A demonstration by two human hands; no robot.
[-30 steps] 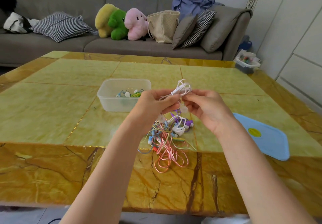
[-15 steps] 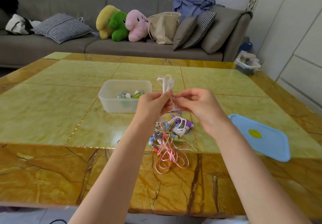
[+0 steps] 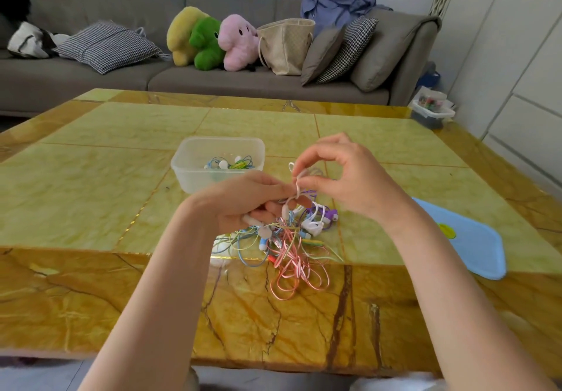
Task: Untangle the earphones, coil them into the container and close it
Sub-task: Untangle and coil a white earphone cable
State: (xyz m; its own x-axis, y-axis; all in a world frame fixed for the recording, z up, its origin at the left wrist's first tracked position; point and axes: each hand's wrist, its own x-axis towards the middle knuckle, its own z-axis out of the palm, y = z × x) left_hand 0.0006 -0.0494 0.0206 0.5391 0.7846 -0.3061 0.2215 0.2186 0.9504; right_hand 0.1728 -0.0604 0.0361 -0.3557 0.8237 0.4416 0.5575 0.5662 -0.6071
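Observation:
A tangle of coloured earphones (image 3: pixel 289 247), pink, blue, green, purple and white, lies near the table's front. My left hand (image 3: pixel 246 202) grips a white earphone cable (image 3: pixel 298 182) just above the tangle. My right hand (image 3: pixel 343 177) pinches a loop of the same white cable between thumb and forefinger. A clear plastic container (image 3: pixel 194 174) stands behind my left hand with a few coiled earphones (image 3: pixel 232 164) inside. Its blue lid (image 3: pixel 474 238) lies flat to the right.
The yellow-green marble table (image 3: pixel 91 177) has a brown border along its front edge. Behind it a grey sofa (image 3: pixel 91 77) carries cushions, plush toys (image 3: pixel 209 40) and a beige bag (image 3: pixel 286 45). A small box (image 3: pixel 431 112) sits on the floor at the far right.
The white cable loop, held high before, has come down between my hands. My right hand has risen and now pinches it from above; my left hand has dropped closer to the tangle.

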